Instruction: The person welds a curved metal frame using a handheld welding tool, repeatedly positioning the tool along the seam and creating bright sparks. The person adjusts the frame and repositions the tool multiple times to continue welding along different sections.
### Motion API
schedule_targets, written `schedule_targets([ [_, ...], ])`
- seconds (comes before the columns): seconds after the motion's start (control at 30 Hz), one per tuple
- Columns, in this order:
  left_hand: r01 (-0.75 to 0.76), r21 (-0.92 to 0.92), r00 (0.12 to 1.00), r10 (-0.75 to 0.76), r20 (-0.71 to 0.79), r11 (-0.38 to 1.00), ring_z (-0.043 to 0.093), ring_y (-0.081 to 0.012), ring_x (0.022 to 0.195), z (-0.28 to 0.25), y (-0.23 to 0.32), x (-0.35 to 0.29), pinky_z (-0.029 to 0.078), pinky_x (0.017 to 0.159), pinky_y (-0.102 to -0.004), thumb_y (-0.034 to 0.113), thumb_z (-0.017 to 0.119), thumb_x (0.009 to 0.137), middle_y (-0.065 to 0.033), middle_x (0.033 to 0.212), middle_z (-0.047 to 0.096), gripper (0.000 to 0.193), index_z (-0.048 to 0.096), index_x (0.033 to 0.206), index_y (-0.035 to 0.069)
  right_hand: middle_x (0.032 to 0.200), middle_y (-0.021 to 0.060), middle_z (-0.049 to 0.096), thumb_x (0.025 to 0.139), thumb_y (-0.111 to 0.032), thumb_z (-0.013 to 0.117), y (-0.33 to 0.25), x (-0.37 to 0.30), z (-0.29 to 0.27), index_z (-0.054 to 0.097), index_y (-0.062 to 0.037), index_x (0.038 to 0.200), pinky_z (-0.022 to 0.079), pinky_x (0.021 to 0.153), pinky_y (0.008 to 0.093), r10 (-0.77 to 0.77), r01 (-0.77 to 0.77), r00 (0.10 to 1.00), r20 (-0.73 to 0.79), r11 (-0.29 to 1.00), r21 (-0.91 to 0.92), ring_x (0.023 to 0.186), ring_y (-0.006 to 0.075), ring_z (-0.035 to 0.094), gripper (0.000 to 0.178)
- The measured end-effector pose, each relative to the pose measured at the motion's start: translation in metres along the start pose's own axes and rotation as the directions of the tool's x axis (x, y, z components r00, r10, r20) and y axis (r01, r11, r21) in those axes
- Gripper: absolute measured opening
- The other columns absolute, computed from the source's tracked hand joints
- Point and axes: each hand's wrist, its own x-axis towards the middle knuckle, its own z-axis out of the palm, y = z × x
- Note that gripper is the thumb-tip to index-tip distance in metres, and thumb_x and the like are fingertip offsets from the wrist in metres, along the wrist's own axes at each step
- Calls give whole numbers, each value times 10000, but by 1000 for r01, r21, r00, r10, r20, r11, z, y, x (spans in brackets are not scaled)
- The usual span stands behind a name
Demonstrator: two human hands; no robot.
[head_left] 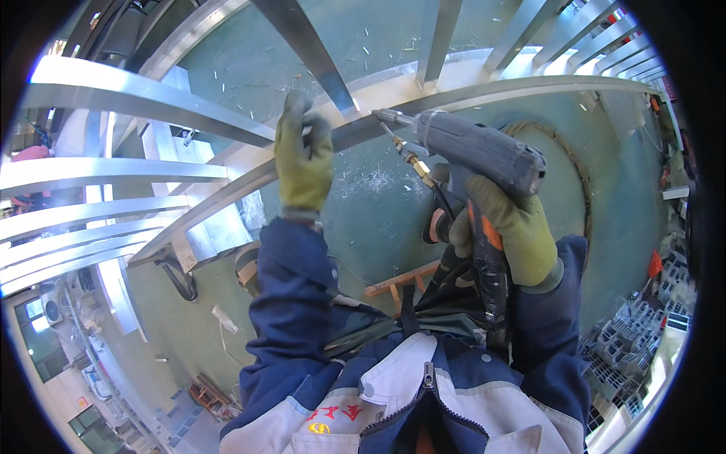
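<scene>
In my gloved right hand (522, 234) is a dark power drill (484, 151) with an orange-trimmed grip. Its bit points left, with the tip close to the near rail (363, 130) of a silver metal frame. Just below the drill's nose, a thin nozzle with a brass fitting (416, 165) runs back on a black hose toward the same hand. My gloved left hand (304, 155) is raised at that rail, left of the drill tip. Its fingers are curled in, slightly blurred, around something small and greyish that I cannot make out.
Long metal slats (113, 170) fan out from the rail to the left and far side. Below it on the green floor are a wooden stool (404, 281) and a coiled hose (578, 163). Stacks of cut metal profiles (628, 340) lie at the right.
</scene>
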Motion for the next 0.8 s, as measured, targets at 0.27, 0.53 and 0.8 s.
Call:
schedule_targets([
  [0.27, 609, -396, 596, -67, 800, 688, 747, -301, 1200, -4, 95, -138, 592, 1062, -404, 249, 741, 1085, -174, 1294, 784, 314, 766, 1344, 72, 876, 82, 737, 1125, -247, 729, -2, -30, 37, 648, -5, 1433, 558, 639, 312, -207, 211, 977, 43, 965, -155, 722, 156, 698, 399],
  [0.53, 645, -477, 44, 594, 803, 597, 763, -297, 1093, -1, 186, -164, 587, 960, -427, 378, 827, 944, -152, 1145, 800, 583, 719, 1446, 100, 1197, 42, 780, 1130, -210, 713, -14, -32, 109, 655, -48, 1481, 568, 659, 275, -247, 216, 969, -14, 871, -442, 747, 105, 705, 391],
  [0.8, 789, -541, 248, 654, 714, 291, 756, -290, 1126, -36, 189, -181, 575, 1010, -426, 404, 831, 1003, -152, 1238, 817, 446, 766, 1338, 117, 955, 31, 736, 1143, -298, 705, -6, 6, 152, 697, -81, 1456, 559, 616, 284, -159, 82, 984, -80, 801, -593, 733, 118, 713, 381],
])
